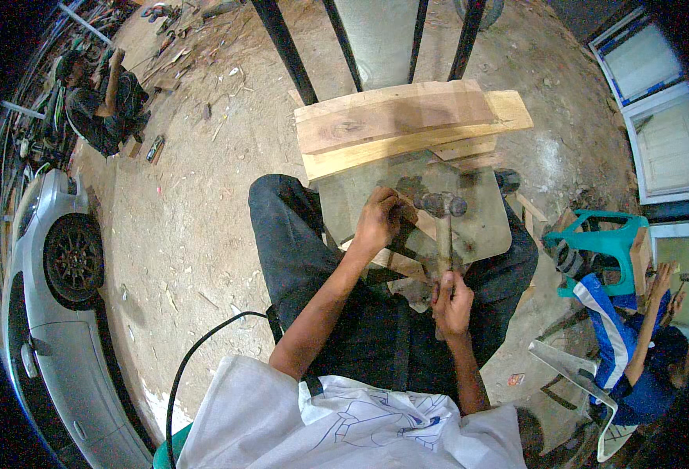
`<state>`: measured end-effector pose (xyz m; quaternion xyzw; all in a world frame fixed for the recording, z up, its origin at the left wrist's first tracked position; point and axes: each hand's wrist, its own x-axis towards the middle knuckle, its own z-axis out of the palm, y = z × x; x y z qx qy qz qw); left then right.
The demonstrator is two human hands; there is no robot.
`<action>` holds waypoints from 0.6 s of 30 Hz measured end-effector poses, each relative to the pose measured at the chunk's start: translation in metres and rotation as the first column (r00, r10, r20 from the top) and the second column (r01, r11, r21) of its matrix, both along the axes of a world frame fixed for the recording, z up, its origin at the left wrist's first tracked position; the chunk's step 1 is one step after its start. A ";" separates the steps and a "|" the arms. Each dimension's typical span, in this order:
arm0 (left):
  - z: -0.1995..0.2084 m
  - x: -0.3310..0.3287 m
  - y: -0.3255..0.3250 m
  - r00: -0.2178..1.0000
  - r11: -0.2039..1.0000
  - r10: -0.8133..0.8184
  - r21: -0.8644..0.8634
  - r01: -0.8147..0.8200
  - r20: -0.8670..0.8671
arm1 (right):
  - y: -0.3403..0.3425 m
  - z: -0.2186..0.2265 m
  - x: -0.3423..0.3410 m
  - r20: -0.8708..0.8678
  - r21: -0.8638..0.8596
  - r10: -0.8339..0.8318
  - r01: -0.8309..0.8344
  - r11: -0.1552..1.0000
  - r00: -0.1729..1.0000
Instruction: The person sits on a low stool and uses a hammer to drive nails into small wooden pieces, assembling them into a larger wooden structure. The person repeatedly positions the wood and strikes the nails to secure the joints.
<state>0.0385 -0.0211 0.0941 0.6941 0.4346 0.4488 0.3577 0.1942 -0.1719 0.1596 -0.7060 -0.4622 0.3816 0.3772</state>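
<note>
Two hands at work, both over the lap. Nearest: right hand (451, 301) closed in a fist round the lower end of a hammer (443, 227) handle. Handle's long axis running near to far, almost straight away from the body; metal head at the far end, lying crosswise, just above the work. Left hand (377, 223) farther out and to the left, fingers curled down, pinching something small against a narrow wooden strip (403, 262); what is pinched too small to tell. Hammer head just right of the left fingertips, near but not touching; left hand thus the nearer to the strike point, right hand well back along the handle. Strip lying slantwise over a clear plastic sheet (485, 227) resting across the knees, dark trousers beneath. Beyond the sheet's far edge: stacked wooden planks (407, 121), long axis left to right, overlapping that edge. Farther still: black metal bars (286, 47) rising from the dirt floor (196, 195).
</note>
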 end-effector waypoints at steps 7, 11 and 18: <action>-0.035 0.003 0.003 0.987 0.979 0.034 -0.202 -0.002 0.158 | -0.009 -0.013 0.005 -0.042 -0.041 -0.030 0.028 0.999 0.999; -0.012 0.004 0.000 0.999 0.996 0.035 -0.078 -0.034 0.017 | -0.007 -0.012 0.006 0.045 -0.051 -0.020 0.022 0.998 0.999; -0.016 0.004 -0.001 0.995 0.982 0.079 -0.179 -0.066 0.064 | -0.007 -0.010 -0.008 0.186 0.128 -0.064 0.040 0.991 0.981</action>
